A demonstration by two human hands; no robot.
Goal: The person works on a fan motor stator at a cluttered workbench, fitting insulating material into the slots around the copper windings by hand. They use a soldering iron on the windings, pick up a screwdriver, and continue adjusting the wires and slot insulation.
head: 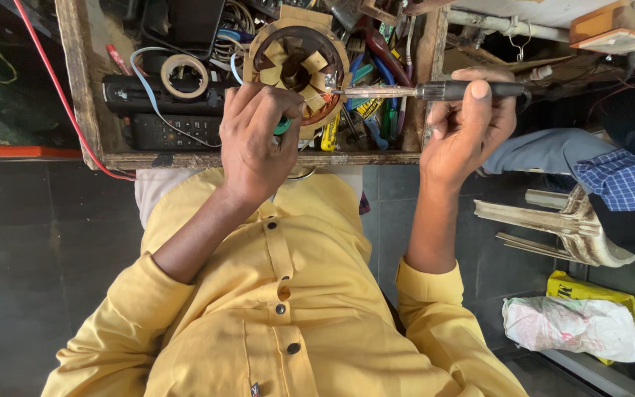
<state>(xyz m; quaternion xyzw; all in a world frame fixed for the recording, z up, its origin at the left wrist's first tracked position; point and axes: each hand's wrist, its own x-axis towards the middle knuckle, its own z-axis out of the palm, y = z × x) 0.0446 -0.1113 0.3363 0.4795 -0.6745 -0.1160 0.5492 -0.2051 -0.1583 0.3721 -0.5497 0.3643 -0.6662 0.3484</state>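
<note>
A round motor stator [299, 62] with copper windings and tan paper insulators rests in a cluttered wooden box [259, 157]. My left hand [255, 140] is closed at the stator's near edge, and a small green part [281, 126] shows under its fingers. I cannot tell what that part is. My right hand [468, 125] grips the black handle of a soldering iron [420, 91]. The iron lies level, and its metal tip touches the stator's right side.
The box holds a tape roll [184, 76], black devices, cables and several screwdrivers. A red wire [60, 95] runs down the left. Another person in a blue checked shirt [630, 180] sits at right by a plastic chair [575, 228]. A white bag [571, 327] lies on the floor.
</note>
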